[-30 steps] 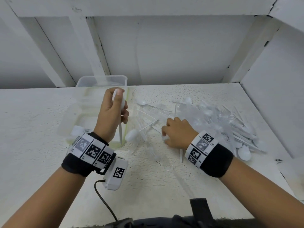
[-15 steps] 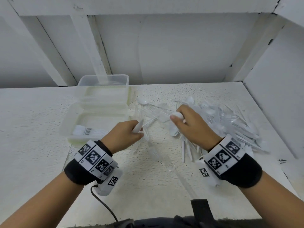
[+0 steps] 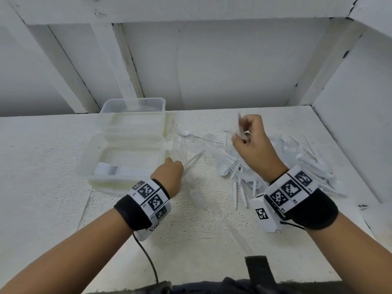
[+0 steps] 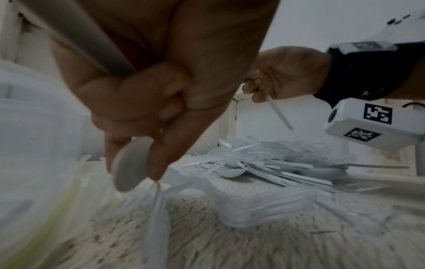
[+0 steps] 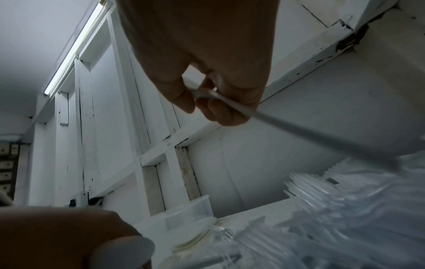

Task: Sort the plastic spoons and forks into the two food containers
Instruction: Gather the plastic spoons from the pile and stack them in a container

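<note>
A loose pile of white and clear plastic spoons and forks (image 3: 297, 158) covers the right half of the white table (image 3: 42, 166). At the left stand two clear food containers. The near one (image 3: 89, 158) holds a row of white forks (image 3: 118, 171); the taller far one (image 3: 131, 107) stands behind it. My left hand (image 3: 177, 166) is low beside the near container and grips a white spoon (image 4: 131, 163), bowl pointing down. My right hand (image 3: 239, 139) is raised over the pile and pinches a white utensil (image 5: 230, 103) whose head is hidden by the fingers.
White walls close the table in at the back and at the right (image 3: 350, 145). A black cable (image 3: 148, 262) trails from my left wrist over the front edge. Loose cutlery (image 3: 239, 192) lies between my hands. Bare tabletop stretches left of the containers.
My left hand has come down from over the containers to the table beside them, a spoon in its grip. My right hand has lifted a utensil off the pile, up and away.
</note>
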{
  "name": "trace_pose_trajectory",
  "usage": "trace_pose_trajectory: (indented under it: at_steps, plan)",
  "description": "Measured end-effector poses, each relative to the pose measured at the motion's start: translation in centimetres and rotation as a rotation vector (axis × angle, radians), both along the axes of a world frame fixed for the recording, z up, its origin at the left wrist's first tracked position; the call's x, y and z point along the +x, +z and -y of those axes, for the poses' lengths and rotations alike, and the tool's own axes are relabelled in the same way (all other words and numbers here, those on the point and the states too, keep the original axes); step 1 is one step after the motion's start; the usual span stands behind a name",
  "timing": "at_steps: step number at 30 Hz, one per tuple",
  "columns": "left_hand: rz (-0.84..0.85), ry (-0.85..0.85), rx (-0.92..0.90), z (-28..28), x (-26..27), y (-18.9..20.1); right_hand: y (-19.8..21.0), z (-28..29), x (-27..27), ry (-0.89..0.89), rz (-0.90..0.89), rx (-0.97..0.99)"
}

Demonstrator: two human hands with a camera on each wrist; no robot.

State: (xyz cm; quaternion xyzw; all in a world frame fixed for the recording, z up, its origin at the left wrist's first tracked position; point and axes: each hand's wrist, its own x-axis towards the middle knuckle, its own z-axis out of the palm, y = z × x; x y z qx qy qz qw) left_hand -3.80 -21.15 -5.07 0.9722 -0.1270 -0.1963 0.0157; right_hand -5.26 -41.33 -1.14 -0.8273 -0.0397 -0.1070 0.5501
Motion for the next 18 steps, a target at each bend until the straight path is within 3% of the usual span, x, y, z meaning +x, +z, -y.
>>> trace_pose_trajectory:
  at_steps: [6,12,18]
  plan:
    - [0.171,-0.027,-0.015,-0.7,0.4,0.9,-1.7,1.5,-0.7,0.117,-0.083,-0.301]
    - [0.407,0.010,-0.131,-1.9,0.2,4.1,-3.5,1.2,-0.5,0.255,-0.253,-1.015]
    - [0.463,0.091,-0.261,-2.7,0.8,5.2,-4.9,-1.3,0.1,0.357,-0.286,-1.336]
